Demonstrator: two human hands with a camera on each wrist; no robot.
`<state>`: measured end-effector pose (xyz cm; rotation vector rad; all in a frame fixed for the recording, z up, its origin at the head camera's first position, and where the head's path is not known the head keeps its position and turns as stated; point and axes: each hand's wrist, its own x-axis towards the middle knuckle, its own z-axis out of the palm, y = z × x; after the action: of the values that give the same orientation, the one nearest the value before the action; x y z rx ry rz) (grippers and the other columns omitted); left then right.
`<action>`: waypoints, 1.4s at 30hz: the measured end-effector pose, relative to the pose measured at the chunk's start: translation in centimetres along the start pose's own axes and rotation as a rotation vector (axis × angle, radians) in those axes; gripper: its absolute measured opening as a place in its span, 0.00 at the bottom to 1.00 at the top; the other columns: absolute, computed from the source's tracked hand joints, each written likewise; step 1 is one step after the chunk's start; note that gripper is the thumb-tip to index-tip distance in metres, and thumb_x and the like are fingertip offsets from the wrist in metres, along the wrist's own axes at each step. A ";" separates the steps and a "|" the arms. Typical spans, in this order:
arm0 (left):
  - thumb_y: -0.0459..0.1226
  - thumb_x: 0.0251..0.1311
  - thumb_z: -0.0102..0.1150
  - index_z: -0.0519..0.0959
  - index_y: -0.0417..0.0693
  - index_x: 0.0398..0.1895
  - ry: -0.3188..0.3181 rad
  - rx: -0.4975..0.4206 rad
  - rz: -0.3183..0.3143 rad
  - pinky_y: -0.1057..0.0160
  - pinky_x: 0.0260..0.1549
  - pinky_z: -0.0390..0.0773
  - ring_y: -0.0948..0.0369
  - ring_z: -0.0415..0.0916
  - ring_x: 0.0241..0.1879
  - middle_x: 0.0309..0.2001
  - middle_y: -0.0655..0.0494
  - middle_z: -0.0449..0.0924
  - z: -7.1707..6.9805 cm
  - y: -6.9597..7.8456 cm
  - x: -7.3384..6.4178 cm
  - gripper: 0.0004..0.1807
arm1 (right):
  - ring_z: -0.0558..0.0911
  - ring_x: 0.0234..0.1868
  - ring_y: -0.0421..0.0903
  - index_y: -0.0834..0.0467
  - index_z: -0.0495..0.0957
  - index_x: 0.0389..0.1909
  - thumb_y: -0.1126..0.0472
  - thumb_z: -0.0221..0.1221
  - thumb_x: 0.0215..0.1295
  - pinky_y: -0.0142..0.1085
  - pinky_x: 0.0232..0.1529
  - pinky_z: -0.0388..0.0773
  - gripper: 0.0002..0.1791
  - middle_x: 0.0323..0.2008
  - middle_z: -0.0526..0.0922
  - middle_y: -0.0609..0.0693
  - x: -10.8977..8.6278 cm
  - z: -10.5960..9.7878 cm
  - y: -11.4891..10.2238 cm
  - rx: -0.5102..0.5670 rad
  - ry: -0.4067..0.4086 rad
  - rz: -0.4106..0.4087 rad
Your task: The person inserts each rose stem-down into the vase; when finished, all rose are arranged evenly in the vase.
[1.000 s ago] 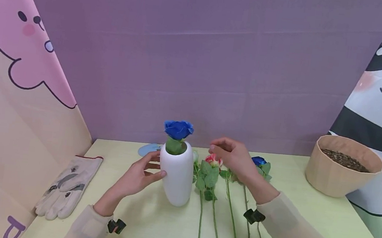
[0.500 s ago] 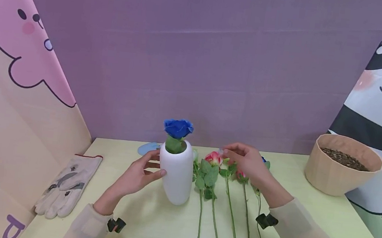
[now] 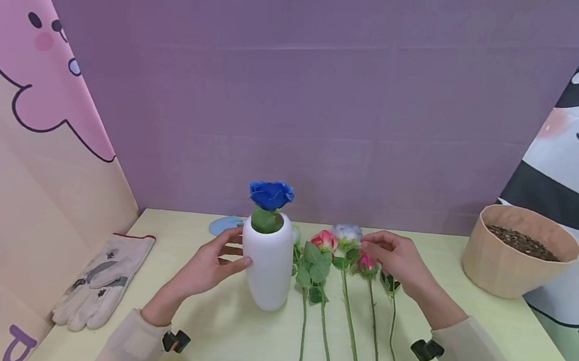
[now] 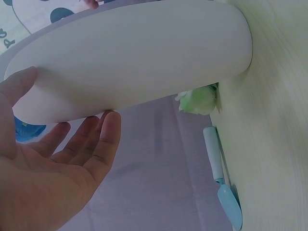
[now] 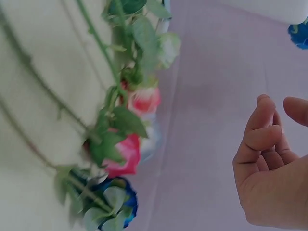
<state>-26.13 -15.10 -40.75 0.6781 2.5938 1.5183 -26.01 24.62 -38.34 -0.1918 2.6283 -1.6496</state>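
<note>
A white vase [image 3: 267, 270] stands on the table with a blue rose [image 3: 270, 195] upright in its mouth. My left hand [image 3: 211, 266] grips the vase from its left side; in the left wrist view the thumb and the fingertips [image 4: 111, 126] are on opposite sides of it. Right of the vase lie several stemmed roses, among them a red-and-white one [image 3: 324, 241], a pale lilac one [image 3: 346, 233] and a pink one [image 3: 367, 264]. Over their heads hovers my right hand [image 3: 401, 259], fingers loosely curled, nothing in it. Another blue rose [image 5: 126, 204] is hidden behind it in the head view.
A beige pot [image 3: 504, 270] of dark soil sits at the far right. Work gloves [image 3: 103, 281] lie at the left edge. Behind the vase is a light-blue trowel [image 3: 224, 225]. A purple backdrop [image 3: 299, 98] rises behind the table.
My right hand has moved rightward, away from the vase and along the rose heads. It uncovers the lilac and pink roses and now covers the lying blue one. The left hand stays on the vase.
</note>
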 end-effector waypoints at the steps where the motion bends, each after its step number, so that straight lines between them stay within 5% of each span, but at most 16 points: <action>1: 0.50 0.64 0.65 0.61 0.62 0.74 0.000 0.000 -0.002 0.51 0.57 0.81 0.49 0.77 0.61 0.65 0.52 0.72 0.0 0.0 0.0 0.37 | 0.75 0.28 0.37 0.62 0.77 0.56 0.50 0.59 0.71 0.34 0.22 0.71 0.22 0.33 0.82 0.40 0.0 -0.2 0.3 0.004 0.004 0.002; 12: 0.50 0.64 0.65 0.61 0.62 0.74 0.005 0.009 -0.016 0.51 0.58 0.81 0.52 0.77 0.62 0.65 0.53 0.72 0.1 0.1 0.0 0.37 | 0.79 0.30 0.40 0.63 0.76 0.57 0.47 0.59 0.71 0.34 0.23 0.72 0.25 0.32 0.83 0.43 -0.2 -1.5 3.2 -0.026 0.030 0.051; 20: 0.51 0.64 0.65 0.61 0.63 0.74 0.006 0.006 -0.019 0.51 0.58 0.81 0.51 0.77 0.61 0.65 0.53 0.72 0.1 0.2 0.1 0.37 | 0.82 0.37 0.48 0.63 0.76 0.58 0.48 0.58 0.72 0.36 0.25 0.74 0.25 0.41 0.85 0.50 -0.5 -2.1 5.0 -0.068 0.022 0.079; 42: 0.49 0.64 0.65 0.61 0.62 0.74 0.014 -0.003 -0.007 0.51 0.56 0.82 0.51 0.78 0.61 0.65 0.53 0.73 0.1 0.3 -0.1 0.37 | 0.84 0.39 0.43 0.66 0.74 0.60 0.50 0.53 0.75 0.37 0.29 0.77 0.25 0.45 0.87 0.54 -1.1 -3.1 10.0 -0.103 -0.021 0.194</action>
<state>-25.93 -14.92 -40.55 0.6601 2.6011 1.5299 -26.09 31.80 -46.07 0.0426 2.6225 -1.4457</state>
